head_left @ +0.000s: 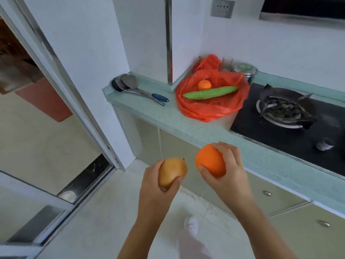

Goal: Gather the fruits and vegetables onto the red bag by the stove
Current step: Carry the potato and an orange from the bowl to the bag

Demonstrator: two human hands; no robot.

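We are looking down at a kitchen corner from head height, with both our bare arms reaching forward over a pale tiled floor. Our left hand (155,182) is gripping a yellow-brown mango (172,171), fingers curled under it and the thumb lying along its near side. Our right hand (229,171) is gripping a large orange (210,160), fingers wrapping over its top and the thumb pressing its lower front. The two fruits are hanging side by side in the air, close but not touching, in front of the cabinet doors (177,144) and below the edge of the counter (168,116).

The red bag (211,109) is lying spread open on the pale green counter, its right edge touching the black stove (280,131). A small tangerine (204,85) and a long green cucumber (210,92) are resting on the bag, the tangerine just behind the cucumber. Behind the bag, a clear glass (226,62) and a metal-lidded jar (244,71) are standing against the wall.

On the stove, a dark burner (283,107) is sitting in a metal ring, with a knob (324,144) nearer to us. Left of the bag, metal ladles (130,85) are lying on the counter, one handle showing blue. A wall socket (222,8) is showing high above. A foot in a white sock (191,225) is standing on the floor between our forearms. A sliding door frame (65,86) is running along the left.
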